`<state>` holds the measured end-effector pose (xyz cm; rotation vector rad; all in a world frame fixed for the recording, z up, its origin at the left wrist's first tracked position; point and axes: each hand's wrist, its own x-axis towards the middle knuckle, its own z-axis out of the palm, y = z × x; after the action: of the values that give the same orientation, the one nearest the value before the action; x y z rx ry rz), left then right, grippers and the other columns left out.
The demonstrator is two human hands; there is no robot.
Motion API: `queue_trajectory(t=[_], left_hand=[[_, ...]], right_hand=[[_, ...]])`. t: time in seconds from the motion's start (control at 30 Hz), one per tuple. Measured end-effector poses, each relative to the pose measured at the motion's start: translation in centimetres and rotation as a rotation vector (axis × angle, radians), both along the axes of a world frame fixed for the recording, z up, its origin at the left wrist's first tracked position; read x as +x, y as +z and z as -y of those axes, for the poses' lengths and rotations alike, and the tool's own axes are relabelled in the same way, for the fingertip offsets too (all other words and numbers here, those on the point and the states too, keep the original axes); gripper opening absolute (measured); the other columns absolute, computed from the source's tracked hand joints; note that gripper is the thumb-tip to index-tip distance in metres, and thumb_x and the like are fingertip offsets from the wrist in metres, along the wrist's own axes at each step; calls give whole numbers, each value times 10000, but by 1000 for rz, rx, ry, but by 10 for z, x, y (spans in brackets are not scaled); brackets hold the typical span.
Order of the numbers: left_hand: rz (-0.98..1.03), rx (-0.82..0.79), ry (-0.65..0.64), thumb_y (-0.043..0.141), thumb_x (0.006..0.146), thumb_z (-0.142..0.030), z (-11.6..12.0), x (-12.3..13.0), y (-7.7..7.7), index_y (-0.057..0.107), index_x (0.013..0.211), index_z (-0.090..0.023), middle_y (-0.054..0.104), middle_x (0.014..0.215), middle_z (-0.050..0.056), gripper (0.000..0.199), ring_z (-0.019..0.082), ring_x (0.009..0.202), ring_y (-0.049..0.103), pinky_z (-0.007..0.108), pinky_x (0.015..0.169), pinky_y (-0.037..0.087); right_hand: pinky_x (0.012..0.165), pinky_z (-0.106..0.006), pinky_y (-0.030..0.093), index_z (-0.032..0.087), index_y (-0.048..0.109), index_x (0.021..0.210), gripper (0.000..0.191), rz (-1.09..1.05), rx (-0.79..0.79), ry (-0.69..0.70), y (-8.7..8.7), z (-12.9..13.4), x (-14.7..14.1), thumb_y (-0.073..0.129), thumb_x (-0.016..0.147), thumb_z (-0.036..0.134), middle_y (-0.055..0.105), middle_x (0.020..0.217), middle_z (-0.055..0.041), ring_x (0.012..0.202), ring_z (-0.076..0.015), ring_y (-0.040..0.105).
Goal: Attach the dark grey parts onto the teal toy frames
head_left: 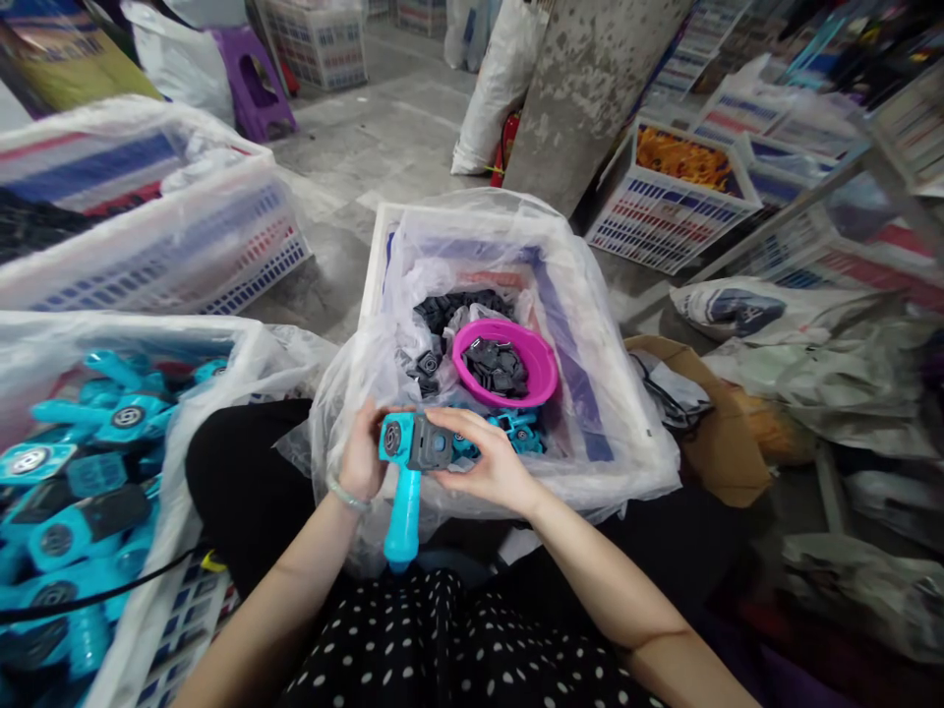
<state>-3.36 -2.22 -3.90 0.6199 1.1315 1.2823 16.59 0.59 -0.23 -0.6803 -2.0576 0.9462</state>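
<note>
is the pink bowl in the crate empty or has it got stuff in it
Not empty: the pink bowl holds a heap of dark grey pieces, visible inside its rim.

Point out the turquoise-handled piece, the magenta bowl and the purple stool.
Turquoise-handled piece [402, 516]: head view, on the handle.
Magenta bowl [544, 370]: head view, inner wall, right side.
Purple stool [249, 106]: head view, on its side.

Workshop interior — grey tiled floor [339, 147], mottled concrete pillar [582, 88], scattered storage.
Purple plastic stool [255, 84], upper left; stuffed white sack [498, 88] leaning by the pillar, red fire extinguisher [505, 147] beside it; lattice-sided crate [649, 211] of orange pieces — light uneven, upper right corner dim.
</note>
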Motion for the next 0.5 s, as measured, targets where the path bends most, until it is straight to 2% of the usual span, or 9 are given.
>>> queue_trajectory(t=[0.03,0.1,0.17,0.2,0.27,0.33,0.37,0.43,0.5], left_hand=[[-40,29,-31,510,843,-791,0,-1,7,673,1171,-173,713,1247,140,719,343,1176,663,490,1015,538],[-233,128,-97,676,796,-715,1,-1,18,592,1322,-192,607,1417,142,746,342,1303,578,496,1136,448],[-439,217,-128,813,753,-576,3,1,23,541,1359,-213,566,1445,127,757,326,1361,521,480,1200,373],[-477,233,-129,811,771,-550,4,2,24,539,1338,-213,577,1417,122,714,316,1350,527,468,1193,381],[-425,246,-146,714,859,-578,6,1,23,531,1312,-215,600,1363,115,608,292,1282,577,436,1125,456],[-353,299,-188,663,883,-620,7,0,22,520,1326,-219,603,1355,120,615,282,1233,610,405,1055,513],[-342,343,-198,660,876,-641,8,0,20,524,1329,-218,596,1367,126,635,286,1235,609,401,1047,520],[-345,422,-167,657,868,-659,10,3,16,563,1288,-212,583,1388,134,620,301,1271,591,411,1073,507],[-334,436,-63,645,888,-633,9,10,10,605,1204,-218,590,1383,123,523,303,1288,583,422,1099,488]], right_hand=[[1149,-462,477,281,580,1437,630,29,47,4,0,-2,0,774,838,245,638,1421,-94,1323,-263,607],[1193,-479,431,281,590,1434,555,77,117,14,-1,-5,-1,720,896,242,620,1449,-95,1372,-257,568],[1234,-484,374,290,592,1436,525,98,98,40,-2,-10,-2,705,923,265,607,1466,-91,1410,-250,535],[1255,-491,336,290,570,1458,580,99,41,51,-3,-13,-2,742,904,305,580,1494,-95,1440,-259,501],[1275,-515,277,273,451,1549,873,80,-169,70,-6,-19,-3,857,791,424,477,1578,-126,1505,-299,408],[1254,-541,298,232,276,1625,1190,16,-458,129,-12,-23,-4,913,668,540,384,1623,-181,1511,-345,387],[1236,-539,329,219,221,1635,1257,-33,-588,165,-15,-24,-6,916,646,566,372,1623,-199,1492,-354,415],[1205,-511,386,227,241,1611,1214,-153,-734,230,-22,-24,-11,917,654,547,409,1597,-189,1431,-339,495],[1194,-469,406,248,355,1539,1085,-249,-745,244,-26,-23,-19,936,653,483,451,1572,-146,1403,-317,521]])
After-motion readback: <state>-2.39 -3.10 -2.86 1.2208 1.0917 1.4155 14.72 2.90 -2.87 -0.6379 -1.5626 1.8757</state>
